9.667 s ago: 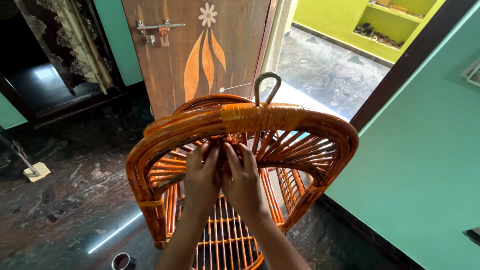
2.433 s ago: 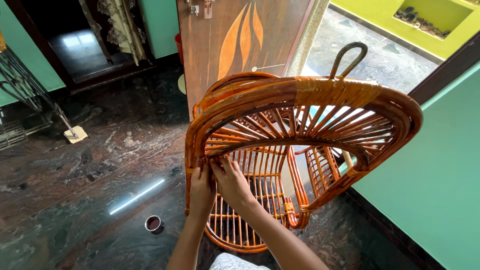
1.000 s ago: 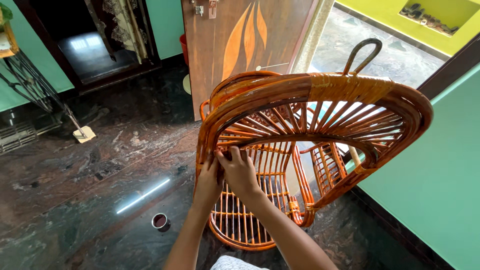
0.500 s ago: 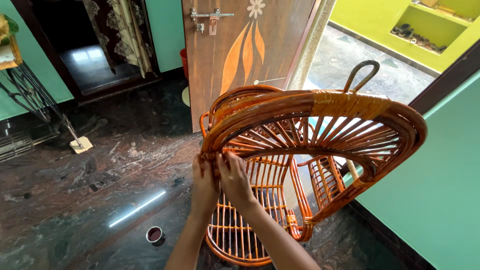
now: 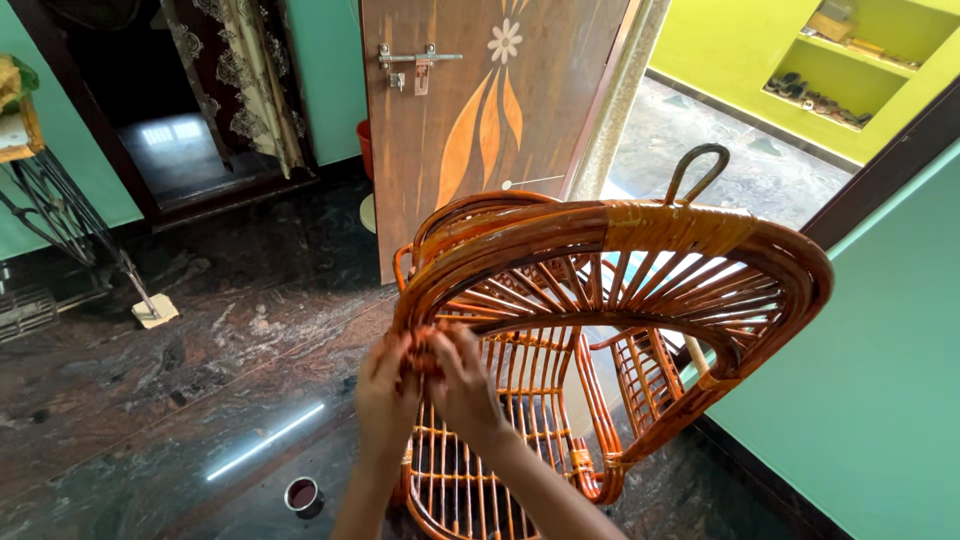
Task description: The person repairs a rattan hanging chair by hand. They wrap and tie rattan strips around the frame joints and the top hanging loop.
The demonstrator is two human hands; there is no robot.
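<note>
Both hands have slid leftward along the cane chair (image 5: 610,300) rim; left hand (image 5: 385,385) and right hand (image 5: 465,385) pinch it. Small tin (image 5: 302,495) sits on the floor nearby, wooden door (image 5: 490,110) behind.

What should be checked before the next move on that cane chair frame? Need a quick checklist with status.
1. Both hands on work spot: left hand and right hand meet at the cane chair rim: ok.
2. Binding tight under fingers: cannot tell, hidden.
3. Chair steady: base rests on dark floor: ok; wobble: cannot tell.
4. Small cup clear of chair base: ok.
5. Wooden door behind, apart from the frame: ok.
</note>
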